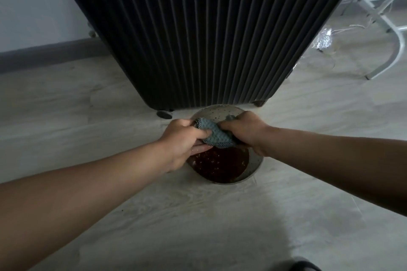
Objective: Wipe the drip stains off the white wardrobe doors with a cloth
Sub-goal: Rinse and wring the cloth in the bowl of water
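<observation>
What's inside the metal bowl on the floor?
Dark brown liquid with pale specks sits in the metal bowl. The cloth, gripped by the left hand and right hand, covers its middle.

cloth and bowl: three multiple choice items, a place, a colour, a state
1. Where is the bowl?
A. on the floor in front of the dark suitcase
B. on a table
C. on the suitcase

2. What colour is the liquid in the bowl?
A. clear
B. dark brown
C. white

3. How is the cloth held?
A. loose on the floor
B. by one hand only
C. gripped by left hand and right hand over the bowl

1 A, it sits at the suitcase's base; 2 B, it looks dark brown; 3 C, both hands' fingers curl round it.
</observation>
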Action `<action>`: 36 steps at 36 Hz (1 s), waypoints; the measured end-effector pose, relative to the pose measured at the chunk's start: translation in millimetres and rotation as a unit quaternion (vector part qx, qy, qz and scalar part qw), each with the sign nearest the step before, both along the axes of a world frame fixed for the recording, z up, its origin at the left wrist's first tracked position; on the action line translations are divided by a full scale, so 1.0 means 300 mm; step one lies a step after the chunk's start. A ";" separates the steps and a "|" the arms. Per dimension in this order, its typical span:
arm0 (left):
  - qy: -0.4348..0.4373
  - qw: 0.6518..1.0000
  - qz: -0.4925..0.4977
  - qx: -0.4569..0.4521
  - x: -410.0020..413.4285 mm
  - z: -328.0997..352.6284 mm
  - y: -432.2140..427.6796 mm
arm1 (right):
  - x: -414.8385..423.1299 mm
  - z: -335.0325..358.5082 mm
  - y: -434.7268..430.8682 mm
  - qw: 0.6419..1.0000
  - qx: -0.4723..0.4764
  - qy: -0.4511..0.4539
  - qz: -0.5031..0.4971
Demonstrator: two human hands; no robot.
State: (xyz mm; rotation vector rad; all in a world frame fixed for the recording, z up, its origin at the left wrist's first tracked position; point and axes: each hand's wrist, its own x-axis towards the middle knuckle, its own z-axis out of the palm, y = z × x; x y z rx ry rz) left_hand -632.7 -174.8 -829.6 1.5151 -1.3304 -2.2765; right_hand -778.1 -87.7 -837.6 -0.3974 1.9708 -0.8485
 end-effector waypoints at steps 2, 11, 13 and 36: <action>-0.021 1.000 0.009 -0.004 0.003 0.002 0.010 | 0.012 -0.009 -0.004 1.000 0.003 0.015 -0.018; -0.140 0.970 -0.091 -0.178 -0.047 0.015 0.071 | 0.154 0.053 -0.053 0.994 -0.044 -0.048 -0.087; -0.151 0.961 -0.106 -0.207 -0.041 0.025 0.080 | 0.180 0.048 -0.064 0.992 -0.053 -0.039 -0.108; -0.067 0.967 -0.135 -0.206 -0.004 0.062 0.054 | 0.089 -0.028 -0.125 0.993 0.048 -0.068 -0.084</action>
